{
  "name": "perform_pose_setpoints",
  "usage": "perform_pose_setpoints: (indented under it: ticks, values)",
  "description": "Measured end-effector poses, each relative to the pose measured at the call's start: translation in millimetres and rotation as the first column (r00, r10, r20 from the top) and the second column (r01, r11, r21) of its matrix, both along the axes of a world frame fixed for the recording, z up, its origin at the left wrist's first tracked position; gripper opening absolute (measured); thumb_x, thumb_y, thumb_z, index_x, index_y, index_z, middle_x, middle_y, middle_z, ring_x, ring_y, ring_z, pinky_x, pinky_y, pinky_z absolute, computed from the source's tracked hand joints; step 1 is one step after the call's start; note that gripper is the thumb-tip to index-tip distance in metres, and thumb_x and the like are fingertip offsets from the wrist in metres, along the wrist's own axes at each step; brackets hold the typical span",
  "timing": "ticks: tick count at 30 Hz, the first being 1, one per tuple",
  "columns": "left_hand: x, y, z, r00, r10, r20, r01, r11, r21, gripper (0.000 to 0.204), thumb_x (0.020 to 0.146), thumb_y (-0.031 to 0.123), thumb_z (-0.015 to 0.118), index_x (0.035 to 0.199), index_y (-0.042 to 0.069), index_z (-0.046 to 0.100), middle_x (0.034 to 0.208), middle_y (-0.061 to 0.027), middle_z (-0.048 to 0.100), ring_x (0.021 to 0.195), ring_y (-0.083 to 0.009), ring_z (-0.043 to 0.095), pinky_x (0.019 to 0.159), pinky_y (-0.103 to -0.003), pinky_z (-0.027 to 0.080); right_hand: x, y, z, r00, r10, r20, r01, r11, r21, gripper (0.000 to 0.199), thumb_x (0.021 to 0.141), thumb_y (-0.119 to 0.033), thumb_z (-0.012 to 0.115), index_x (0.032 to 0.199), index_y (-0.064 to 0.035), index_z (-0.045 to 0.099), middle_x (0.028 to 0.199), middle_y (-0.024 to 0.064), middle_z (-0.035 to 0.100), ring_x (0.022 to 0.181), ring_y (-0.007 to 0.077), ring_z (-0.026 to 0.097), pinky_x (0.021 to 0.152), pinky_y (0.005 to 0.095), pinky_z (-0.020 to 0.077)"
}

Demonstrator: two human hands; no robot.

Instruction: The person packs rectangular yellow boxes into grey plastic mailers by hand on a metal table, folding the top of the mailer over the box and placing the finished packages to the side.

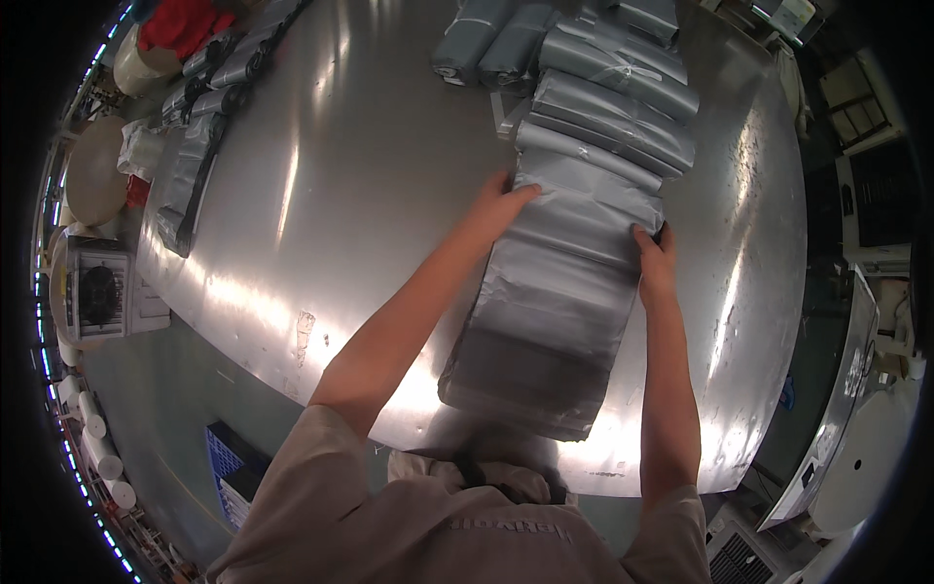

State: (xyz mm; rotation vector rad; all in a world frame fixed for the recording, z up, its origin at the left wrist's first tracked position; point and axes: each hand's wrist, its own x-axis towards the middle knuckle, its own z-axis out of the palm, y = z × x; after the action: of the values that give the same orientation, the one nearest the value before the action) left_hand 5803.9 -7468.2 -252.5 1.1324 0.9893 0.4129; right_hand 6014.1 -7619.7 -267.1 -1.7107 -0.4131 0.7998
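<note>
A long flat stack of grey plastic bags (pixel 555 307) lies on the metal table in front of me, one end close to the near edge. My left hand (pixel 506 202) grips its left side towards the far end, thumb on top and the fingers mostly hidden. Opposite it, my right hand (pixel 655 255) holds the right side, also with the thumb on top. Between my hands the upper sheets look creased and slightly raised. Just beyond the stack, touching or nearly touching it, lies a row of rolled grey bag bundles (pixel 613 122), some tied with a pale strip.
The shiny metal table (pixel 370 185) has a curved-looking near edge in this view. More grey bundles (pixel 486 39) lie at the far side, and dark-edged ones (pixel 190 175) along the left. A blue crate (pixel 233 467) stands on the floor at left; large white rolls (pixel 861 462) are at right.
</note>
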Motion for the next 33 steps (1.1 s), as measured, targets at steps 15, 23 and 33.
perform_pose_setpoints:
  ticks: [15,23,33]
  values:
    - [-137,-163,-6,0.967,0.221,0.128,-0.218,0.975,-0.039,0.061,0.092,0.012,0.055,0.144,0.003,0.023,0.149,-0.0141,0.026,0.138,-0.0251,0.023,0.111,-0.036,0.022,-26,-114,7,0.988,-0.068,-0.137,0.059,0.996,-0.07,0.074,0.089,-0.042,0.058,0.141,0.0017,0.028,0.143,0.015,0.035,0.133,0.0246,0.033,0.108,0.0332,0.0246]
    - [-140,-234,9,0.961,0.272,0.037,-0.269,0.959,-0.086,0.067,0.09,0.02,0.058,0.143,-0.001,0.023,0.145,-0.0153,0.031,0.134,-0.0223,0.028,0.109,-0.033,0.023,-178,-199,37,0.999,0.003,-0.043,-0.007,0.995,-0.099,0.07,0.092,-0.026,0.055,0.144,0.0012,0.018,0.149,0.0192,0.021,0.139,0.0273,0.019,0.112,0.0355,0.0156]
    - [-86,-86,12,0.988,0.098,-0.123,-0.061,0.959,0.276,0.081,0.086,0.035,0.063,0.14,-0.008,0.021,0.139,-0.023,0.036,0.131,-0.028,0.036,0.105,-0.035,0.032,-58,-110,17,0.996,-0.076,0.041,0.076,0.997,0.016,0.075,0.091,-0.034,0.057,0.141,0.0075,0.02,0.146,0.023,0.026,0.136,0.0317,0.027,0.11,0.0377,0.0221]
